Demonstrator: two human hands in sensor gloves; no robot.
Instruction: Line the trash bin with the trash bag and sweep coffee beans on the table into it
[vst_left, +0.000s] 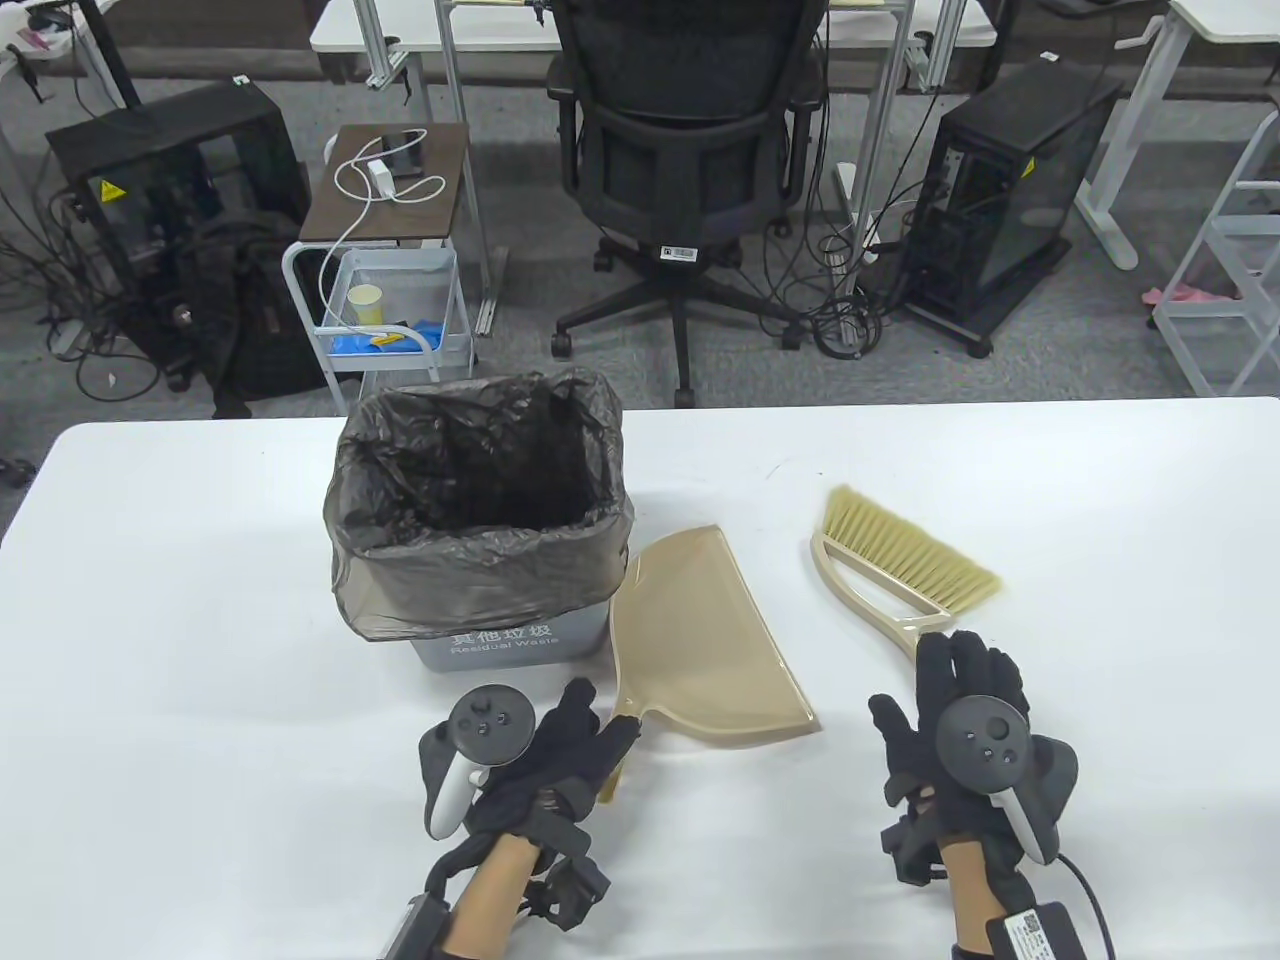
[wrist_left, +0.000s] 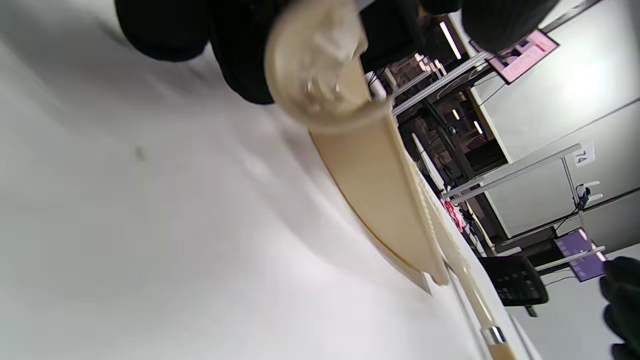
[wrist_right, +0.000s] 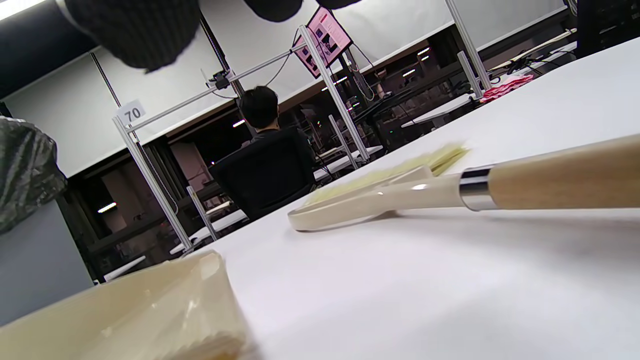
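The grey trash bin (vst_left: 520, 645) stands at the table's middle left, lined with a dark bag (vst_left: 480, 500) folded over its rim. To its right the beige dustpan (vst_left: 700, 640) lies flat on the table. My left hand (vst_left: 600, 715) rests over its handle (wrist_left: 315, 65) with fingers (wrist_left: 240, 60) fairly straight. The brush (vst_left: 900, 570) lies to the right, bristles pointing away. My right hand (vst_left: 960, 670) hovers over its wooden handle (wrist_right: 560, 180), fingers (wrist_right: 135, 30) relaxed and clear of it. I see no coffee beans on the table.
The white table (vst_left: 200, 650) ends just behind the bin. Beyond it stand an office chair (vst_left: 690, 150), a small cart (vst_left: 390, 290) and computer towers (vst_left: 1010, 190). A person (wrist_right: 260, 107) sits far off in the right wrist view.
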